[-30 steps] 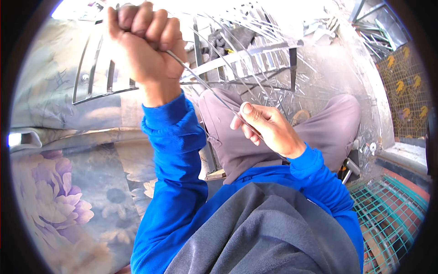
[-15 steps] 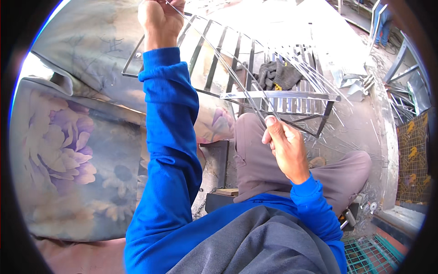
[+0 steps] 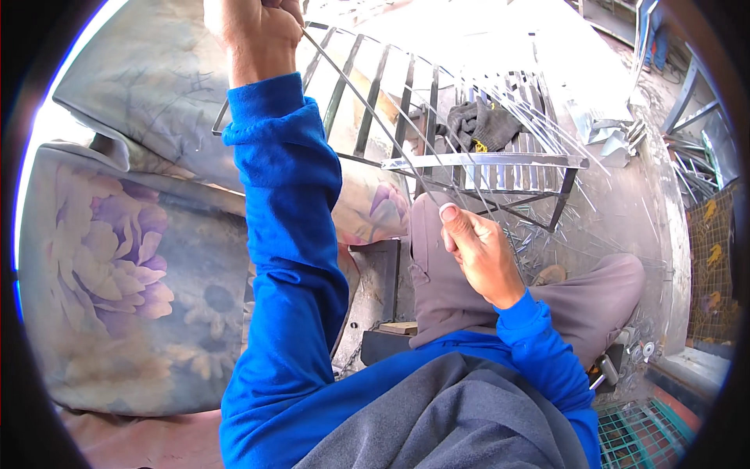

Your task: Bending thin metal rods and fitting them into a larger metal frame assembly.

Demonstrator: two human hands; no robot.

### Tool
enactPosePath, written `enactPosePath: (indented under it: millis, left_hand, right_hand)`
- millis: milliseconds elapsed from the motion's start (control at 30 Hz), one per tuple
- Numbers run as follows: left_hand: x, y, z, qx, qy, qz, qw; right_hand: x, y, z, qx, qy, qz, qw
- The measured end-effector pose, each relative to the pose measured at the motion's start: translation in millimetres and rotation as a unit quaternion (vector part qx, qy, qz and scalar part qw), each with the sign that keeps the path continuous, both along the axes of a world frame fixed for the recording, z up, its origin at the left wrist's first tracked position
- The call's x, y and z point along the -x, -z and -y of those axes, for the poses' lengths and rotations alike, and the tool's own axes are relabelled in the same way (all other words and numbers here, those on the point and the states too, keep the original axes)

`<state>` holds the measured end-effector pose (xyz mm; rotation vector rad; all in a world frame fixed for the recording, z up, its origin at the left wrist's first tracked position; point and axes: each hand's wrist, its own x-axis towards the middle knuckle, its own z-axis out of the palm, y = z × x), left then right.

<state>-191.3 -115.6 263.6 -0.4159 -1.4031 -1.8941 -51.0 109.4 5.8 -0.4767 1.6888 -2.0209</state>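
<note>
My left hand (image 3: 254, 35), partly cut off by the upper edge, is raised at the far end of a long thin metal rod (image 3: 371, 109), its fingers curled round it. The rod slants down to my right hand (image 3: 484, 254), which pinches it between thumb and fingers above my knee. Other thin rods run close by; I cannot tell how many are in my grip. Beyond my right hand stands a dark slatted metal frame (image 3: 484, 162) with a pale front bar. A crumpled grey cloth (image 3: 480, 125) with a yellow patch rests on its slats.
Flower-patterned padded covers (image 3: 117, 258) fill the left side. More thin rods (image 3: 539, 121) lie across the slats and reach the floor. Metal scraps (image 3: 617, 137) lie farther right, near a yellow-patterned mesh panel (image 3: 711, 266). Green wire mesh (image 3: 641, 434) is at lower right.
My left hand has moved a little to the left. The rods between my hands, bunched before, now look more spread apart. My right hand has shifted slightly left.
</note>
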Motion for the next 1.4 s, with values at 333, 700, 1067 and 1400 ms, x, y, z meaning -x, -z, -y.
enactPosePath:
  millis: [333, 700, 1067, 1400]
  left_hand:
    - [-29.7, -7.7, -35.2, 0.02, -0.079, -0.069, 0.994]
    - [-41.6, -10.0, -35.9, 0.088, -0.031, -0.085, 0.992]
    - [7.5, -7.3, 19.6, 0.006, 0.126, 0.057, 0.99]
    - [-9.3, -2.6, -27.5, 0.169, -0.057, -0.037, 0.983]
  right_hand:
    - [6.1, 5.3, 1.6, -0.036, 0.047, -0.092, 0.994]
    - [2.9, 2.5, -5.8, -0.023, 0.011, -0.046, 0.999]
    - [-36.9, 25.2, -42.7, -0.009, 0.024, 0.042, 0.999]
    - [-31.2, 44.7, -33.0, -0.028, -0.002, -0.004, 1.0]
